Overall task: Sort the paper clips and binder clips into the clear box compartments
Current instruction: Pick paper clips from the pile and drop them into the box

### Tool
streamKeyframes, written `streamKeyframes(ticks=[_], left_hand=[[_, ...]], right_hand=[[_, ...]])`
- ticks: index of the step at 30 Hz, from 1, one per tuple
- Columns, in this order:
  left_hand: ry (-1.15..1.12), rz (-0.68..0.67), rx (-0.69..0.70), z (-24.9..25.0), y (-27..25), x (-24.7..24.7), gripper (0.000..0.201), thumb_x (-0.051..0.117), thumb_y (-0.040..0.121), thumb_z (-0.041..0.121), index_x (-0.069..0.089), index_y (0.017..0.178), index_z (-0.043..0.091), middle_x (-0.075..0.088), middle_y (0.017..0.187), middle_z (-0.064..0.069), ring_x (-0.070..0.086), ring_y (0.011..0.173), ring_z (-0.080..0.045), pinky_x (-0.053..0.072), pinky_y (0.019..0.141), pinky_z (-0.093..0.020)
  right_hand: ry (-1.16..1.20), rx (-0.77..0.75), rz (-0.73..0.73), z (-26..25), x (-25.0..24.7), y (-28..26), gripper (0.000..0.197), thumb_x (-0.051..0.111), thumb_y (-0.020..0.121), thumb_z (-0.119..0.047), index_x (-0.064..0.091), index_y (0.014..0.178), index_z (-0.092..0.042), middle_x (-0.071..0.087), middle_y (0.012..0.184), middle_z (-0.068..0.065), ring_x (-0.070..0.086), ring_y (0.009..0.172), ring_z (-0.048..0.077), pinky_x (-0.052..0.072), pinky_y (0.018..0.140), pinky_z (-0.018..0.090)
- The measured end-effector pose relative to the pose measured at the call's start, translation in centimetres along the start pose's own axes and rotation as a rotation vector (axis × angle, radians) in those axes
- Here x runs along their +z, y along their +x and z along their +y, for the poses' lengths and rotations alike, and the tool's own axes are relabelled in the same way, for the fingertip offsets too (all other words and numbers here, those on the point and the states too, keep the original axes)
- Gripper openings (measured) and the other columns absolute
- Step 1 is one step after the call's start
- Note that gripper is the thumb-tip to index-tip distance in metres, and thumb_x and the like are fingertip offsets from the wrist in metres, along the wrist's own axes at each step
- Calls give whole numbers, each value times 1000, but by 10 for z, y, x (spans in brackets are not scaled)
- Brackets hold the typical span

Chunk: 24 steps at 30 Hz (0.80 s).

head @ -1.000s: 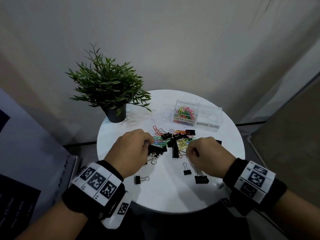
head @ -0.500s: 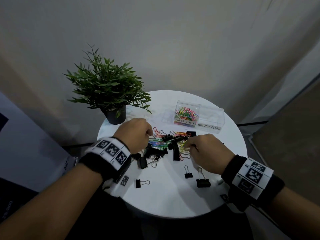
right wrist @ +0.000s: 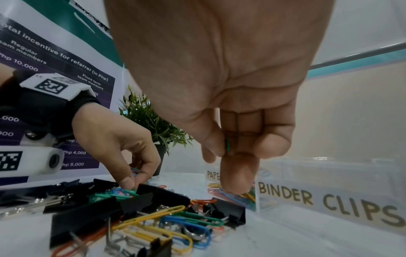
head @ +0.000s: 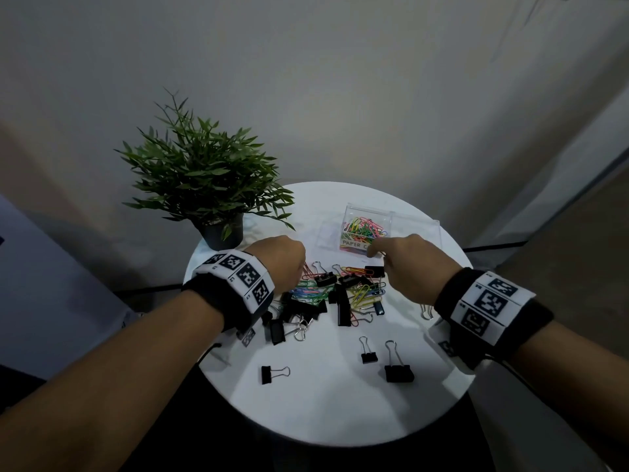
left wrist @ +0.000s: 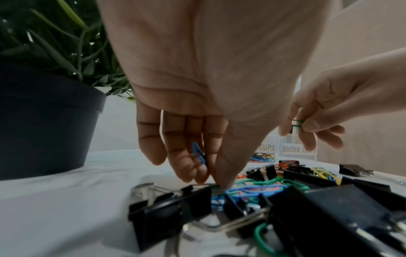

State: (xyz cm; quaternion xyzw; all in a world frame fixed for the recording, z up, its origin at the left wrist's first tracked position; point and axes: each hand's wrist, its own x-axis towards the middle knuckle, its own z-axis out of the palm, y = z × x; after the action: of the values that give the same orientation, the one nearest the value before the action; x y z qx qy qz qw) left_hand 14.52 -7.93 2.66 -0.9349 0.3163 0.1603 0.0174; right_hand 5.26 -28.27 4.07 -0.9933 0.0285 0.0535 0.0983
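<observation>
Fingers of my right hand [head: 405, 264] pinch a green paper clip [left wrist: 297, 124] near the clear box [head: 413, 229], while my left hand [head: 279, 264] pinches blue paper clips [left wrist: 198, 153] above the pile.

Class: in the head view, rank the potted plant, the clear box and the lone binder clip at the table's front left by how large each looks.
1. potted plant
2. clear box
3. lone binder clip, though it lies nearer the camera.
</observation>
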Motion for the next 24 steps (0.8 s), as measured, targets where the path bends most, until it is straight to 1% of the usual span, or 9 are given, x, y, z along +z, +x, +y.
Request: streamKeyframes(ticks=[2,3,6,8,11,14,16,19,24], left_hand=[[1,-36,2,-4,0,4,19,48,89,11,67,90,7,69,91,-11,65,84,-28,55,71,-35],[9,-46,7,-6,-1,6,19,48,88,10,66,91,7,68,93,-11,65,86,-28,56,73,-35],[40,-42,20,-11,-5,8,19,46,87,8,64,93,7,67,95,-10,63,87,-27,51,70,-32],[42,-23,18,-14,-7,6,18,46,88,9,63,93,7,65,96,-10,61,89,-27,51,72,-32],[32,7,20,-16,-13,0,17,47,87,10,64,90,7,63,95,-10,60,89,-29,54,79,-38],[29,51,18,-17,-19,-6,19,47,88,12,63,96,8,62,101,-10,60,95,-29,54,84,-41],[22,81,6,-19,-23,-9,19,45,90,13,60,101,9,59,107,-10,59,100,-30,52,86,-40],[2,126,-7,-22,-31,-11,15,45,90,14,57,99,10,57,106,-10,58,100,-29,50,85,-40],[-65,165,-47,-25,-38,-15,19,44,89,14,59,100,11,58,107,-8,58,100,-27,50,88,-42]], right_hand=[[9,-28,-12,-4,0,4,45,44,88,-1,58,119,-30,59,90,11,50,65,23,40,62,28],[3,-44,-16,-7,0,7,43,45,88,-1,59,118,-29,61,94,12,51,69,24,39,64,27],[-47,-91,-27,-22,-1,21,33,46,89,-6,64,114,-20,66,107,11,59,97,29,41,73,27],[-76,-129,-18,-36,1,33,26,48,89,-12,67,106,-16,67,106,12,60,102,32,44,77,30],[-116,-181,-3,-59,5,49,22,51,89,-25,67,95,-11,67,99,17,63,94,35,48,74,34],[-188,-222,-31,-77,10,58,30,54,92,-37,64,94,-8,65,100,16,63,91,33,42,69,30],[-238,-252,-40,-84,13,62,29,55,91,-39,59,87,-11,66,100,16,60,84,31,40,69,30],[-269,-257,-51,-88,17,64,27,58,90,-36,45,79,-15,66,97,15,52,76,28,38,68,30],[-254,-229,-49,-90,20,65,17,55,90,-22,44,80,-13,65,97,15,46,71,28,37,66,31]])
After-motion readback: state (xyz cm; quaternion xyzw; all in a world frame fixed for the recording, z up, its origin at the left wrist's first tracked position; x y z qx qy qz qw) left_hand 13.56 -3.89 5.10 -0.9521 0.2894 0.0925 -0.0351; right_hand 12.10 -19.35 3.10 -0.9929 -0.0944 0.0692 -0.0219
